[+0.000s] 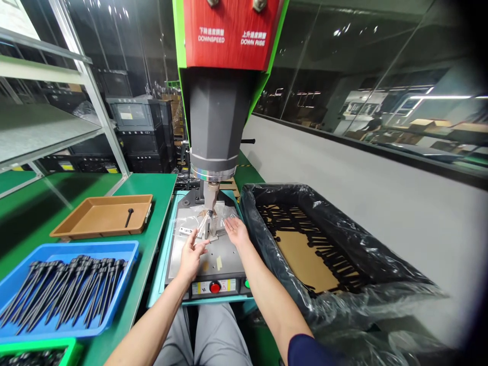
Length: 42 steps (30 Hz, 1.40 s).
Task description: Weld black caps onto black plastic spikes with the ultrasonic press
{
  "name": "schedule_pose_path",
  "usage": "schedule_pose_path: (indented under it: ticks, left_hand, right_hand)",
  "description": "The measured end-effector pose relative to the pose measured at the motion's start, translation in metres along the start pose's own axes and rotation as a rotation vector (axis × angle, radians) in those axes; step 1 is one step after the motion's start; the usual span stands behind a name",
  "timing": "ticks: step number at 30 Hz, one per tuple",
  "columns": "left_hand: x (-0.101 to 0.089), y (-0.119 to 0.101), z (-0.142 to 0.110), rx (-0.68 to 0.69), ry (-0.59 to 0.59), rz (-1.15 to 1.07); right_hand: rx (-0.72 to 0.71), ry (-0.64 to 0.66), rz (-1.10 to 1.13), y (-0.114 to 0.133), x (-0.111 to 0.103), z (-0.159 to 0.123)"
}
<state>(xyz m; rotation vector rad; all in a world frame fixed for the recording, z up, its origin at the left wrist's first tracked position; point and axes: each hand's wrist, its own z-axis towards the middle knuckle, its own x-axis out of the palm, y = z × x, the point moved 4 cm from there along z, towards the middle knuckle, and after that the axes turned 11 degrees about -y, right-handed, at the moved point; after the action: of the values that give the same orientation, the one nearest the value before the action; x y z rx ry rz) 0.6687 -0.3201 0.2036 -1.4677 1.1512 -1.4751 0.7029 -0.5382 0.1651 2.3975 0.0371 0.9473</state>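
Note:
In front of me stands a press with a dark grey head (215, 117) and a narrow metal horn (211, 195) pointing down. The horn's tip is at a small metal fixture (211, 231) on the machine's base plate (224, 256). My left hand (191, 255) is just left of the fixture, fingers apart, with nothing visible in it. On the fixture's right side my right hand (237, 232) is open, its palm partly turned up and its fingers stretched toward the fixture. Clear plastic film (190, 213) lies around the fixture. Whether a part sits under the horn I cannot tell.
To the left, a blue tray (131, 249) holds several black long-stemmed parts (72, 284); a brown tray (102, 231) holds one short black part (129, 217). At right, a bin lined with black plastic (274, 259) contains rows of black parts on cardboard. A red button (215, 287) is on the machine's front.

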Motion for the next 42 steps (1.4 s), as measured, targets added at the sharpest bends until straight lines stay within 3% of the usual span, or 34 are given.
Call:
schedule_pose_path:
  ticks: [15,19,23,26,27,29,32,35,42]
  left_hand:
    - [0.003,-0.005,-0.005,-0.017,0.028,-0.037]
    - [-0.001,-0.006,-0.018,-0.099,0.034,-0.034]
    - [-0.032,0.016,-0.046,-0.170,0.023,0.053]
    - [-0.080,0.038,-0.064,-0.024,-0.127,0.204]
    - [-0.098,0.044,-0.069,0.037,-0.222,0.288]
    - [-0.128,0.054,-0.075,0.105,-0.387,0.485]
    - [-0.149,0.065,-0.071,0.117,-0.479,0.737]
    - [-0.152,0.073,-0.059,0.119,-0.428,0.820]
    - [-0.170,0.081,-0.046,0.099,-0.248,0.794]
  right_hand:
    - [0.082,-0.003,0.044,-0.003,-0.002,-0.007]
    - [0.104,-0.013,0.028,-0.003,-0.014,-0.021]
    - [0.090,-0.045,-0.016,-0.010,-0.055,-0.048]
    - [-0.001,-0.100,-0.062,-0.015,-0.110,-0.067]
    - [-0.087,-0.119,-0.104,-0.014,-0.130,-0.071]
    - [-0.505,-0.197,-0.427,-0.004,-0.169,-0.077]
    - [-0.914,-0.344,-0.888,0.001,-0.212,-0.078]
    - [-0.986,-0.362,-1.123,-0.006,-0.232,-0.067]
    - [-0.960,-0.245,-1.182,-0.015,-0.240,-0.054]
